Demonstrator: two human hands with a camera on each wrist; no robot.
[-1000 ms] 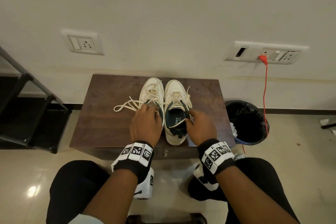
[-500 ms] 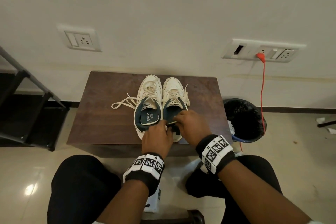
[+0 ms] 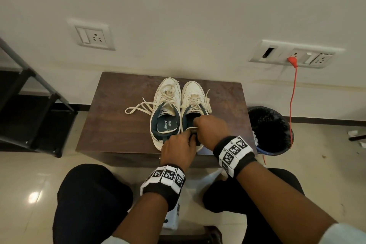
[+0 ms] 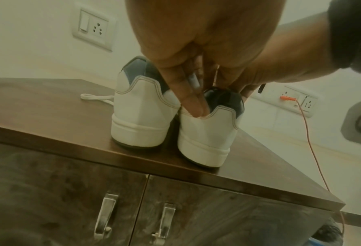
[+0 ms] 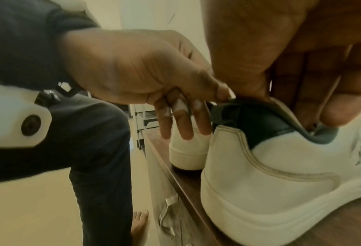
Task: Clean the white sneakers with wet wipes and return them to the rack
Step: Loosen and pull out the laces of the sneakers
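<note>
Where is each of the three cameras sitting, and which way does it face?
Head: high, facing forward and down at the sneakers on the cabinet; both forearms and knees show.
Left wrist: low, at cabinet-edge height, facing the wall and sneaker heels; left hand shows.
Right wrist: beside the right sneaker, looking leftward; right hand shows.
All views share the sneakers.

The right hand (image 3: 210, 129) covers the insole and heel opening of the right sneaker (image 3: 193, 101). Its fingertips are hidden inside the shoe. The rack (image 3: 29, 105) at far left is cut off by the edge. The wall sockets' (image 3: 293, 54) markings are too small to read.
</note>
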